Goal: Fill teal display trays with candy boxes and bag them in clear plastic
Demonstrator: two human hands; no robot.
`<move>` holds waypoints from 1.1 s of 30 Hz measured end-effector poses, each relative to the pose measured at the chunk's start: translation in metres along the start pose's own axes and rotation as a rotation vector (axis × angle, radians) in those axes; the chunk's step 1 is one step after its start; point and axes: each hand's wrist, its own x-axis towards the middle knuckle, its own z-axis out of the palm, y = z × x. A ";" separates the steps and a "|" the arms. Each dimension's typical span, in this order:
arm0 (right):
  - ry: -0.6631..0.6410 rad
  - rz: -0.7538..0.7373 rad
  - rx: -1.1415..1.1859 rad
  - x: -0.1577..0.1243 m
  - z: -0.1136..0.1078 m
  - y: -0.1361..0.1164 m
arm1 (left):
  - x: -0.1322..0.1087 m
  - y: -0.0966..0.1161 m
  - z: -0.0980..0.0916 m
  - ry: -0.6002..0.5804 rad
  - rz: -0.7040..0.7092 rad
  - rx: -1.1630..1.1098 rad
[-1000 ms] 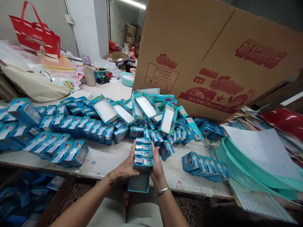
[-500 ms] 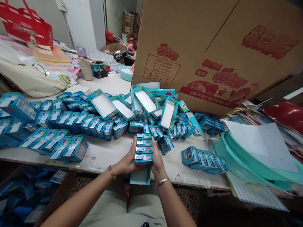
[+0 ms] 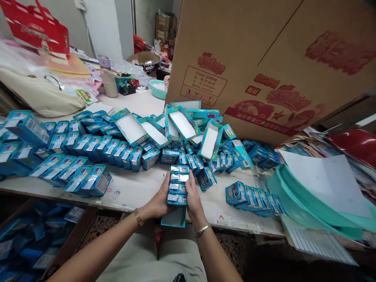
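Note:
Several small blue candy boxes [image 3: 178,188] stand in a row, pressed together between my two hands at the front edge of the table. My left hand [image 3: 161,200] is closed along their left side, and my right hand [image 3: 194,197] grips the right side. Below the row, an open blue cardboard tray [image 3: 174,217] with a pale inside juts out toward my lap; the boxes cover its far part. Just beyond my right fingers one blue box [image 3: 207,178] lies tilted on the table.
Open display trays [image 3: 182,122] lie heaped over more small boxes, before a large brown carton [image 3: 235,66]. Rows of blue boxes [image 3: 96,181] stand to the left. At the right are another row [image 3: 254,199] and green basins [image 3: 289,199]. A bin of blue packs [image 3: 35,235] sits below left.
The held row of boxes tilts slightly, and my right fingers have shifted up onto its edge. My view has moved a little; both hands keep hold of the boxes.

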 end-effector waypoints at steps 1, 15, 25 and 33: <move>0.012 -0.012 -0.093 -0.002 0.000 -0.002 | -0.002 0.000 0.000 0.000 -0.005 -0.020; -0.139 -0.371 -1.279 0.010 0.003 -0.024 | -0.009 -0.014 0.005 -0.040 -0.043 0.126; -0.086 -0.418 -1.184 0.023 -0.002 -0.007 | -0.014 -0.004 0.022 0.144 -0.233 0.204; -0.084 -0.611 -1.113 -0.002 -0.009 -0.018 | -0.010 -0.002 0.026 0.283 -0.209 0.167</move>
